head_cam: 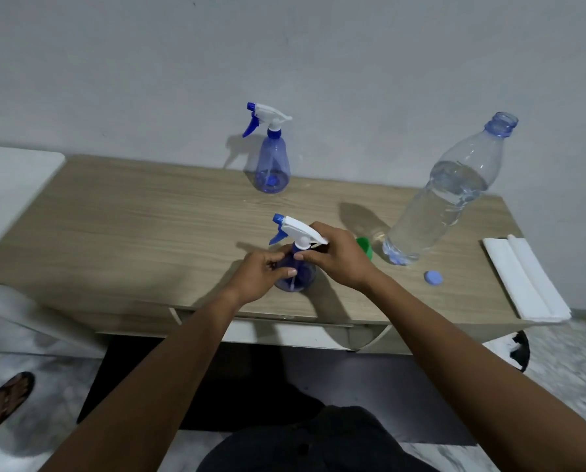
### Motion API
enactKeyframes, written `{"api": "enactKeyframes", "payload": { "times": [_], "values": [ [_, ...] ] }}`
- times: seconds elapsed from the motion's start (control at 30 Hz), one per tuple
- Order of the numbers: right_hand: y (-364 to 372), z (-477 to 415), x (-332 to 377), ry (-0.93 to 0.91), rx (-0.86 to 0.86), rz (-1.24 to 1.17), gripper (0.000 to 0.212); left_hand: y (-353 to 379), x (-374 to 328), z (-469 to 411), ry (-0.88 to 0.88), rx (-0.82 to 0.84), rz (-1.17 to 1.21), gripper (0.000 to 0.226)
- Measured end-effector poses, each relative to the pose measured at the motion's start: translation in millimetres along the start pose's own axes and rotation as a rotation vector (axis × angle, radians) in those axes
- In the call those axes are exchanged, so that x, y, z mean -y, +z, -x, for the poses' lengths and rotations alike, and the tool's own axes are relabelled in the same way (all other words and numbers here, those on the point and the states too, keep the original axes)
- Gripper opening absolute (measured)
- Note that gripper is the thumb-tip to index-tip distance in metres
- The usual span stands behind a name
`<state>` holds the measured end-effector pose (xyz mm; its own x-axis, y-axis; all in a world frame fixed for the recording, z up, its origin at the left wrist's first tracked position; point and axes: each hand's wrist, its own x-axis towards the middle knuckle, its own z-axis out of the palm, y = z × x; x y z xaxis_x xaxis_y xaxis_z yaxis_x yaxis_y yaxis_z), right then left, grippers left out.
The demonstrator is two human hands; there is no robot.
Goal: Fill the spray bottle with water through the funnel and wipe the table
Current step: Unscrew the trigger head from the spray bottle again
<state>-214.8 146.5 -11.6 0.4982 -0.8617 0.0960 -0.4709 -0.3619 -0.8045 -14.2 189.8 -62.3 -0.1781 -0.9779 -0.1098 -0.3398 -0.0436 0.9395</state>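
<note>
- Head view: the wooden table (131, 216) has broad bare room on its left half; its front edge runs just below the hands, and its back edge meets the wall.
- The folded white cloth (523, 284) lies at the right end, its near corner hanging over the table's edge.
- The open water bottle (444, 199), partly full, stands on the right, with its blue cap (433, 277) lying on the table just in front of it.
- A 2nd spray bottle (271, 165) stands upright near the back edge, well apart from the hands.
- The green funnel (365, 248) is mostly hidden behind the right hand (only a sliver shows), between that hand and the water bottle.
- At the lower left, a sandalled foot (5, 396) is cut off by the frame.
- The near spray bottle (303, 277) stands upright near the front edge at centre, with its trigger head on; its water level is hard to make out.
- The left hand (261, 274) wraps round the bottle's body, thumb in front.
- The right hand (339, 257) curls its fingers round the neck collar beneath the trigger head.
</note>
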Motion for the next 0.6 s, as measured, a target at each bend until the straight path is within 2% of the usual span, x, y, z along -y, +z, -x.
{"api": "enactKeyframes", "payload": {
  "times": [0.27,0.37,0.5,0.6],
  "values": [
    [-8.2,1.4,-3.8,0.017,0.102,0.021,0.029,0.1,1.6,-1.2,0.011,0.011,0.009,0.043],
    [-5.0,0.6,2.4,0.016,0.052,0.084,0.025,-0.8,1.4,-2.7,-0.007,0.031,-0.015,0.04],
    [0.3,-4.1,7.4,0.064,-0.034,0.15,0.038,-1.2,1.3,-4.3,-0.017,0.026,-0.026,0.034],
    [-2.9,-3.6,5.8,0.038,0.002,0.151,0.027,-3.1,0.1,-4.5,-0.003,0.046,-0.002,0.04]
  ]
}}
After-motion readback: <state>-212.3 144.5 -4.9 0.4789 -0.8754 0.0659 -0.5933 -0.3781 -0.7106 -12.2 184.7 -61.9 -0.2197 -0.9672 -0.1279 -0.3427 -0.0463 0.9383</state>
